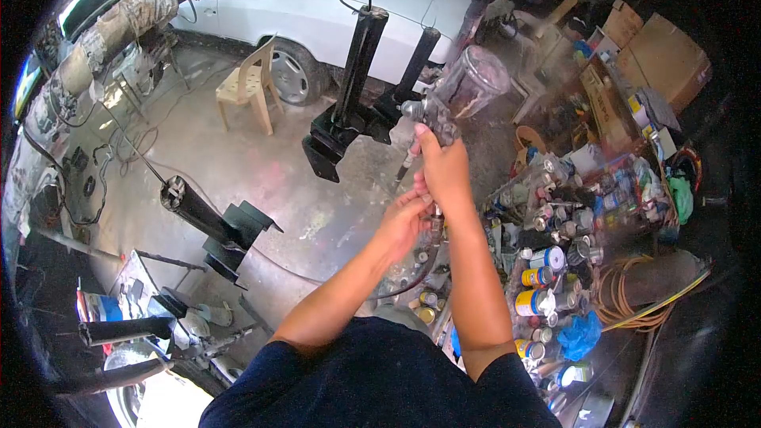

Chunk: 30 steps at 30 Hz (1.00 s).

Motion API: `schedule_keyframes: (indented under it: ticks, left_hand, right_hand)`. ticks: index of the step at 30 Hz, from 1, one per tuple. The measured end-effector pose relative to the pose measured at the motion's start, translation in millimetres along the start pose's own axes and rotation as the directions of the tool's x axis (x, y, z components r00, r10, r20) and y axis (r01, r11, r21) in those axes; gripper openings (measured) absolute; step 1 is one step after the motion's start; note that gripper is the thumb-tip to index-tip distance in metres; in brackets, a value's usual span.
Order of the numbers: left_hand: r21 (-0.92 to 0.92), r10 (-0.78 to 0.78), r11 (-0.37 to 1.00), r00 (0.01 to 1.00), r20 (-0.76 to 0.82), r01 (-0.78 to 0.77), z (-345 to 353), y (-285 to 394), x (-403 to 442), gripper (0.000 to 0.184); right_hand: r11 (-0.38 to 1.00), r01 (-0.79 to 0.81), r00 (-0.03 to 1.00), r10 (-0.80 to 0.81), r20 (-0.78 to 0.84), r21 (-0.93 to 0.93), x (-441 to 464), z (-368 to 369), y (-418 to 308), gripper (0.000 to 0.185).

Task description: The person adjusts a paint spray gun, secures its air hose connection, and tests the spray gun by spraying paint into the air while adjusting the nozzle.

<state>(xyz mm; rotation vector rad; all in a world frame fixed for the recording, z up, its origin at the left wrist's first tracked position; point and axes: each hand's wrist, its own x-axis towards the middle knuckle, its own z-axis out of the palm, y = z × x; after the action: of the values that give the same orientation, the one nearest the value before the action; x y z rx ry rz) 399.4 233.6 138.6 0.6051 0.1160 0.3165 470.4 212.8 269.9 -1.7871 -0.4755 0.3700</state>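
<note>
Dark shirt cloth (380, 380) is filling six o'clock, nearest the camera. Big black metal parts (357, 71) are hanging near twelve and nine o'clock; they are looking black all over, so I'm guessing much is done, but I can't tell what's left. At one o'clock, my right hand (445, 165) is gripping a spray gun (437, 119). Just below, my left hand (403, 223) is curling its fingers; I can't tell if they're holding the hose (428, 265). On the gun, a see-through cup (482, 79) is looking cloudy. Paint cans (547, 259) are crowding four o'clock, mostly hiding their insides.

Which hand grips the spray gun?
The right hand: its thumb lies on the spray gun, near the clear cup. The left hand is lower.
</note>
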Motion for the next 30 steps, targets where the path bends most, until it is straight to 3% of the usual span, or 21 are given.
schedule_keyframes:
  ticks: [5,9,12,15,21,25,30]
  left_hand:
    - [0.003,-0.033,0.999,0.990,0.141,0.032,2,-12,10,0.024]
    - [0.012,-0.119,0.993,0.983,0.140,0.119,31,-17,4,0.020]
    - [0.014,-0.121,0.993,0.987,0.103,0.120,29,-36,11,0.024]
    - [0.110,-0.129,0.987,0.989,0.075,0.120,18,-40,13,0.028]
    - [0.402,-0.233,0.886,0.971,-0.044,0.231,-60,-79,35,0.037]
    - [0.536,-0.259,0.753,0.920,-0.293,0.382,-77,-89,42,0.040]
    - [0.575,-0.228,0.715,0.910,-0.345,0.397,-80,-82,43,0.039]
  right_hand:
    - [0.999,0.024,0.995,-0.027,-0.098,-0.031,3,-16,-3,0.044]
    - [0.989,-0.039,0.987,0.015,-0.160,-0.145,-6,-43,-3,0.042]
    - [0.993,-0.067,0.991,0.054,-0.126,-0.100,-11,-56,-1,0.041]
    - [0.988,0.155,0.982,-0.157,-0.106,-0.027,2,-57,41,0.041]
    - [0.977,0.003,0.997,-0.020,-0.079,-0.211,-11,-51,91,0.049]
    - [0.979,0.127,0.986,-0.142,-0.091,-0.159,25,-33,185,0.050]
    - [0.971,0.188,0.981,-0.192,-0.012,-0.148,51,-22,193,0.048]
